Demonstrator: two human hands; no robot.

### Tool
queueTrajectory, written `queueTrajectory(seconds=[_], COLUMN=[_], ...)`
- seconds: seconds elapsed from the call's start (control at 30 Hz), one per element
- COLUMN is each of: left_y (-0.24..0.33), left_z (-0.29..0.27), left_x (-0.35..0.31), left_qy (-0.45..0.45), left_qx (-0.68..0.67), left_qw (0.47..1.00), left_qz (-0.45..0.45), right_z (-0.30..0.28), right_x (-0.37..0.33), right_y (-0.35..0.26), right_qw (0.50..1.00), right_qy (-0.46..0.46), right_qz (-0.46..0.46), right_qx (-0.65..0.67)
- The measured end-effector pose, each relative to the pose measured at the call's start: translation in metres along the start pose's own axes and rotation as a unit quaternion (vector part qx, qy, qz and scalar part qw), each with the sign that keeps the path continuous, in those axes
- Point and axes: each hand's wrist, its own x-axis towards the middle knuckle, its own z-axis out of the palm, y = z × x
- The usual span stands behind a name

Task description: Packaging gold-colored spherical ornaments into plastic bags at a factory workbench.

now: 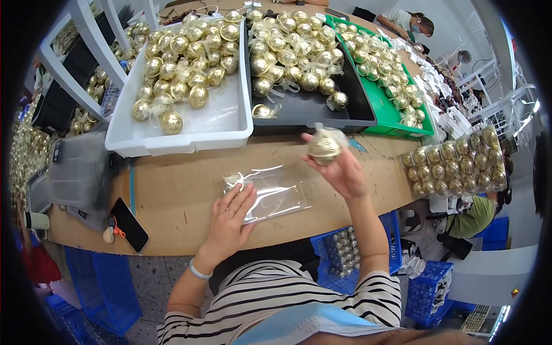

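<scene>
My right hand [348, 177] is raised above the table with its fingers wrapped round a gold ball ornament [325, 148]; a sheer pale ribbon shows at its top, slightly blurred. Flat on the table lies a clear plastic bag [280, 192]. My left hand [231, 214] rests on the left end of this bag, fingers stretched out, with a ring on one of them. Just beyond those fingertips is a small white cord loop [234, 180], partly covered by the hand. What it belongs to I cannot make out.
Along the far side stand a white tray [172, 146], a black tray [313, 122] and a green tray [402, 127] of gold ornaments. Packed ornaments [454, 164] lie at right. A phone [129, 224] and stacked clear bags [80, 172] are at left. Blue crates [103, 287] stand below.
</scene>
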Motion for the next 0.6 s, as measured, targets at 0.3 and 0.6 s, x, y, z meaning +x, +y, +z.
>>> queueTrajectory(seconds=[0.3, 0.6], left_y=[-0.005, -0.016], left_z=[-0.004, -0.005], left_x=[0.003, 0.001], left_qy=[0.003, 0.002], left_qx=[-0.021, -0.059], left_qw=[1.000, 0.998], left_qz=[-0.010, 0.015], right_z=[-0.025, 0.004], right_x=[-0.054, 0.022], right_y=[0.013, 0.071], right_qw=[0.621, 0.855], right_qy=[0.080, -0.137], right_qz=[0.007, 0.307], right_qx=[-0.780, -0.395])
